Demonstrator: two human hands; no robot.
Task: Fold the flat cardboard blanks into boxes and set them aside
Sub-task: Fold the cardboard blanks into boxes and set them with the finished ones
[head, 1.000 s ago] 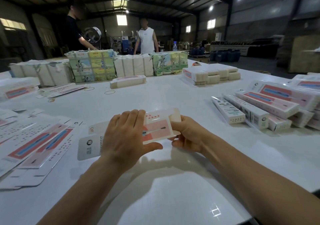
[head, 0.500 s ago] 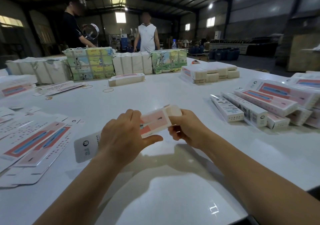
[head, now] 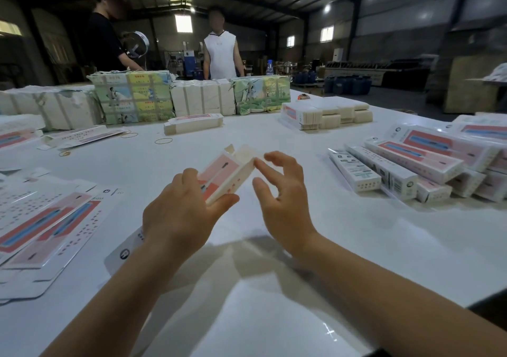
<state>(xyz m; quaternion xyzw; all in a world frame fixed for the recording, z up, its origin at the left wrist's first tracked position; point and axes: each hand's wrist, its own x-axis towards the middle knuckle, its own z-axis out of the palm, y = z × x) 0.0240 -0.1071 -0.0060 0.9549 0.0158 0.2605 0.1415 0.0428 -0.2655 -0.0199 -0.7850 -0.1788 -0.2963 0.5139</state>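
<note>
A pink and white cardboard box [head: 229, 173], now squared up with loose end flaps at its far end, is held above the white table [head: 343, 233]. My left hand [head: 178, 214] grips its middle between thumb and fingers; the near end pokes out below my wrist. My right hand [head: 282, 200] hovers just right of the box with fingers spread, one fingertip touching its far right corner. Flat blanks [head: 46, 225] lie spread at the left. Folded boxes [head: 411, 167] are piled at the right.
Wrapped bundles [head: 134, 98] line the far side, with a stack of blanks [head: 326, 115] and another small stack [head: 193, 123] in front. Rubber bands [head: 163, 140] lie on the table. Two people stand behind the far edge.
The blank has been popped from flat into a box shape and turned to point away from me. My right hand let go of its end and opened.
</note>
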